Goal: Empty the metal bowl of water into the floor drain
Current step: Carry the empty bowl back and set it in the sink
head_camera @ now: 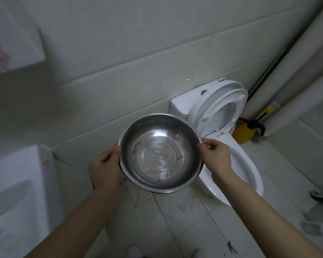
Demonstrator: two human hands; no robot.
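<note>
While both hands carry it in mid-air, the metal bowl [161,155] sits dead centre of the view, above the tiled floor [175,229], its open mouth tipped up toward the camera. At the bowl's 9 o'clock, the left hand [105,168] has the rim: thumb lying over the edge, the other fingers going under the bowl, hidden by the steel. Over at 3 o'clock, the right hand [216,155] has a lighter grip, thumb and fingertips [205,146] pinching the rim, knuckles bent. Inside the bowl there are ring-shaped reflections and a few dark specks on the bottom; whether a thin film of water lies there, I cannot tell. Just off the bowl's 3 o'clock side stands a white toilet [246,164], its seat and lid [218,110] raised against the cistern at 2 o'clock. Further out at 2 o'clock is a yellow object [241,134] on the floor by the corner, too dim to name. Down at 8 o'clock, a white washbasin [17,183] stands against the tiled wall [119,62].
</note>
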